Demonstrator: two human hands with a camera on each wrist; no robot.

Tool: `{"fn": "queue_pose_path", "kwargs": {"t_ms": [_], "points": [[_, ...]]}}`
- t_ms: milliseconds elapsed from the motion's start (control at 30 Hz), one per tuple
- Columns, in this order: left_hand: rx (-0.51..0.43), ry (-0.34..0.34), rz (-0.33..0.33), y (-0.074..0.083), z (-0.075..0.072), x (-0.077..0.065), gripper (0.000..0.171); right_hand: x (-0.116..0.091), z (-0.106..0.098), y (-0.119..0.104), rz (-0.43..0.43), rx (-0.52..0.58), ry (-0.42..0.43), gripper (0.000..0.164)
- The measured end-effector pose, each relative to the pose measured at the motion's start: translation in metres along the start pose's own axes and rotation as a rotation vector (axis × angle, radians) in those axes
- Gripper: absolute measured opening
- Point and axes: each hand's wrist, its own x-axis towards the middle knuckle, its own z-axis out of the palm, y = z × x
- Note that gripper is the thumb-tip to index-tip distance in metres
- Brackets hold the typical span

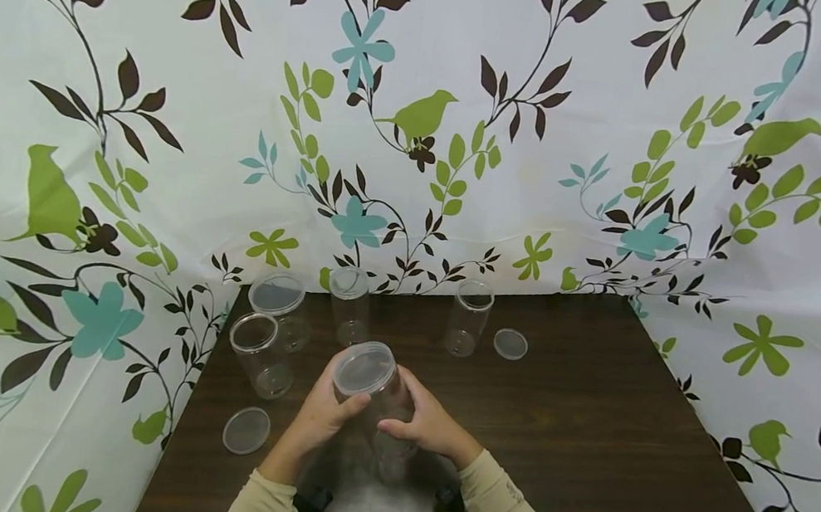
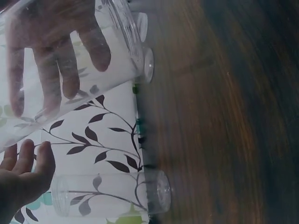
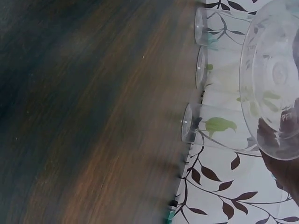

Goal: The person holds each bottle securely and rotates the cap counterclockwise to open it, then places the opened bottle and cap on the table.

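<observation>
Held jar: clear, colourless, a cylinder with smooth see-through walls; fingers and wall pattern show through it. Closed by a round lid, flat-topped, translucent, cloudy grey. Base round, with concentric rings and small lettering, seen from the right wrist. Jar is up off the surface, left of its middle, nearer the near edge than the far one; tilted.

Left hand grasping the jar on its left side, thumb near the lid. Right hand grasping the opposite side, thumb across the wall lower down.

Surface: dark brown, streaked wood grain, slight sheen.

Far left corner: a wide jar, clear, greyish lid on. Just nearer, along the left edge, an open jar, rim bright. Further down that edge, a loose lid, flat translucent disc.

Far edge: a slim jar, its top too unclear to call; farther right a second open jar, slim, upright, a smaller disc lying just beside it.

Behind: white sheeting, lightly creased, printed with brown leaves, green birds, teal flowers. Sleeves pale yellow-beige.
</observation>
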Motion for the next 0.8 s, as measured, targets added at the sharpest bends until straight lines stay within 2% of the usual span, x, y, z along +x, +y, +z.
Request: {"fn": "queue_pose_path", "kwargs": {"t_ms": [167,400,533,667,800], "points": [[-0.101,0.0,-0.02,0.003,0.003,-0.001,0.089,-0.001,-0.002,0.002,-0.021,-0.008,-0.006,0.086],[-0.156,-0.001,0.039,0.0,0.009,0.0,0.088,-0.002,-0.001,0.002,-0.038,-0.034,-0.02,0.103],[-0.148,-0.003,0.027,0.0,0.011,0.0,0.082,-0.003,-0.001,0.001,-0.017,-0.071,-0.01,0.107],[-0.128,0.005,-0.005,0.004,0.012,0.0,0.078,-0.004,0.0,0.0,-0.02,-0.09,0.02,0.1],[-0.108,0.025,-0.003,0.004,0.015,0.001,0.076,-0.005,0.003,0.001,-0.046,-0.088,0.049,0.097]]}}
